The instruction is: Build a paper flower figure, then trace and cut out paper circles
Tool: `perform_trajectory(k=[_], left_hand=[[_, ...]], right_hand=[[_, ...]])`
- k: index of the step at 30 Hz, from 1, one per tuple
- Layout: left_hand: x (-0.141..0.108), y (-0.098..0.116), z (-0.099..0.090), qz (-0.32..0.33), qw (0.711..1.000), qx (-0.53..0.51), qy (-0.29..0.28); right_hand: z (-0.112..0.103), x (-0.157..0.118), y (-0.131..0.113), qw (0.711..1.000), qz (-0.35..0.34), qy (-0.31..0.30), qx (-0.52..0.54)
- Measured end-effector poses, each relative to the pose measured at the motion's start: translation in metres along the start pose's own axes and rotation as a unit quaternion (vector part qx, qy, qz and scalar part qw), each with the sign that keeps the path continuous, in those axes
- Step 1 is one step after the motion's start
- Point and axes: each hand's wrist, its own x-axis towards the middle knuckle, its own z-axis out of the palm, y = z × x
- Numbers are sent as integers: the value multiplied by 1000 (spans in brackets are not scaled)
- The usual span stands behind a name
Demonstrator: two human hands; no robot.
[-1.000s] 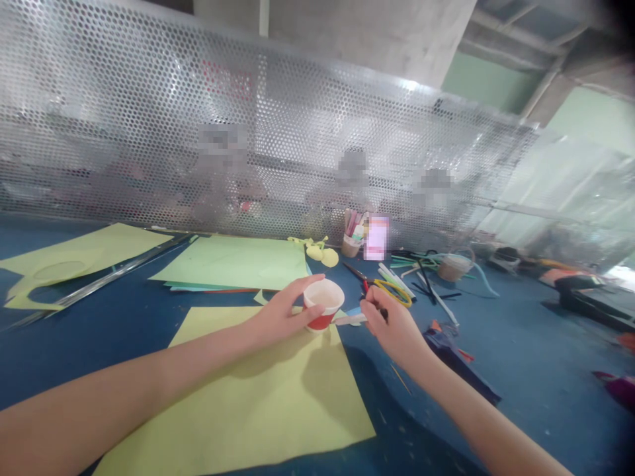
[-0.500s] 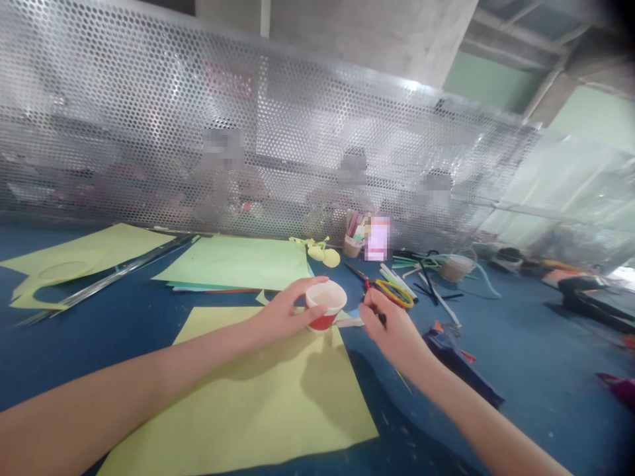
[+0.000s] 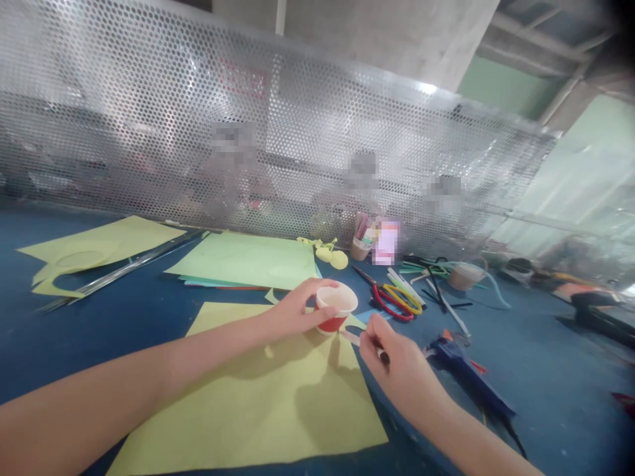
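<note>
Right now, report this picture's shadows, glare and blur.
In the head view, soft shadows fall on the yellow sheet near the cup; head view again, white glare on the upper edge of the perforated panel; same head view, the black object at far right looks smeared.

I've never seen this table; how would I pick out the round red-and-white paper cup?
On the blue tabletop, find the large yellow paper sheet nearest the camera wearer. At that sheet's far right corner, the person's left hand is wrapped partly around the cup. Its red band and white rim set it apart from the two brownish cups farther back.
</note>
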Motion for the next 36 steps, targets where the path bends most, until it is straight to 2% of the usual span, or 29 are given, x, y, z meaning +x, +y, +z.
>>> perform_trajectory(k=[10,23,32,36], left_hand=[[-6,6,-8,0,1000,8,-2],[-6,0,-15,-4,1000,29,-10],[-7,0,-16,2,1000,15,-5],[-6,0,-16,6,1000,21,-7]], right_hand=[[12,-3,-25,991,-122,21,-50],[26,13,-34,986,-159,23,-49],[36,24,-37,975,-202,27,-93],[30,22,-38,983,-174,14,-61]])
